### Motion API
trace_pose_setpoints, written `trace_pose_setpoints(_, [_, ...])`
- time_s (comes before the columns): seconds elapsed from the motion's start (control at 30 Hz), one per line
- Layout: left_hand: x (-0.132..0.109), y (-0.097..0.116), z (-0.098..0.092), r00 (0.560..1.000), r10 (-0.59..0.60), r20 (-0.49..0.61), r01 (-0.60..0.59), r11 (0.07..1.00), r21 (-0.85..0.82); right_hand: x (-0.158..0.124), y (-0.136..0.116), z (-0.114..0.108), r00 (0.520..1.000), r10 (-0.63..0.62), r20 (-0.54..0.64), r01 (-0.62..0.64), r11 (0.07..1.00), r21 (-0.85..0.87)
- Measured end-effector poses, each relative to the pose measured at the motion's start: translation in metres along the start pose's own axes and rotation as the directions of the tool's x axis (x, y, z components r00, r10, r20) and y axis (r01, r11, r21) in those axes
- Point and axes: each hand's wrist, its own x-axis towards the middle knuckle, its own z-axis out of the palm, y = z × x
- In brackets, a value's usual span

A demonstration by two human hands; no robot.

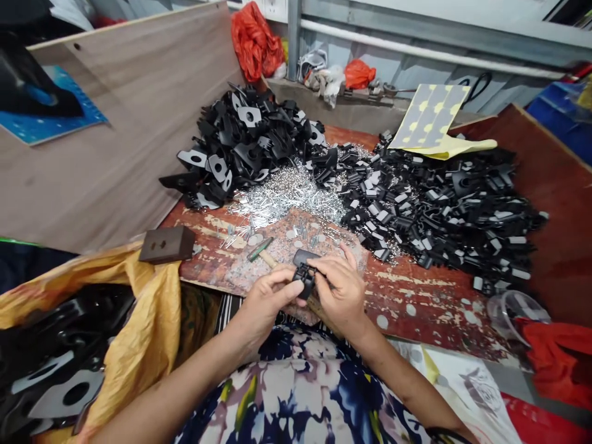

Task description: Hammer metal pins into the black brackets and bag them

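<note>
Low over the front edge of the bench, my left hand (268,299) and my right hand (341,287) meet around a small black plastic part (304,259). My left thumb and fingers pinch its lower end. My right fingers close on its side and upper part; whether a pin is between them is too small to tell. Beneath the hands lies a speckled stone slab (240,271). A hammer (260,249) with a green head rests on it, its handle partly hidden by my hands. Several loose metal pins (300,229) lie at the slab's far side.
Behind the slab spreads a heap of silver pins (291,194). Larger black parts (250,142) are piled left, smaller black clips (430,209) right. A brown block (167,245) stands at the left edge, above a yellow sack (157,308). A sticker sheet (430,117) tops the clips.
</note>
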Motion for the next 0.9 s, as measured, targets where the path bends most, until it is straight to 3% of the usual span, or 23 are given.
trace_pose_setpoints(0.27, [0.002, 0.003, -0.008, 1.0, 0.0, 0.019, -0.002, 0.998, 0.065, -0.005, 0.002, 0.004, 0.986, -0.157, 0.048, 0.157, 0.988, -0.01])
trace_pose_setpoints(0.5, [0.003, 0.004, -0.016, 0.998, 0.031, 0.057, -0.038, 0.993, 0.112, -0.01, -0.01, -0.001, 0.985, 0.022, 0.173, -0.075, 0.951, 0.302])
trace_pose_setpoints(0.6, [0.004, 0.002, -0.02, 0.996, 0.073, 0.053, -0.081, 0.982, 0.168, -0.011, -0.005, -0.006, 0.945, 0.019, 0.326, -0.127, 0.941, 0.313])
trace_pose_setpoints(0.7, [0.006, -0.001, -0.028, 0.996, 0.08, 0.03, -0.085, 0.978, 0.192, -0.001, 0.015, -0.014, 0.882, 0.044, 0.47, -0.131, 0.98, 0.153])
trace_pose_setpoints(0.77, [0.006, -0.004, -0.034, 0.996, 0.085, -0.035, -0.077, 0.98, 0.184, 0.011, 0.035, -0.02, 0.902, 0.137, 0.409, -0.091, 0.987, -0.128])
trace_pose_setpoints(0.83, [0.005, -0.004, -0.038, 0.991, 0.086, -0.102, -0.068, 0.983, 0.171, 0.022, 0.054, -0.024, 0.938, 0.199, 0.285, -0.05, 0.887, -0.458])
trace_pose_setpoints(0.9, [0.003, -0.003, -0.039, 0.989, 0.077, -0.123, -0.056, 0.984, 0.168, 0.028, 0.068, -0.026, 0.946, 0.207, 0.25, 0.009, 0.754, -0.657])
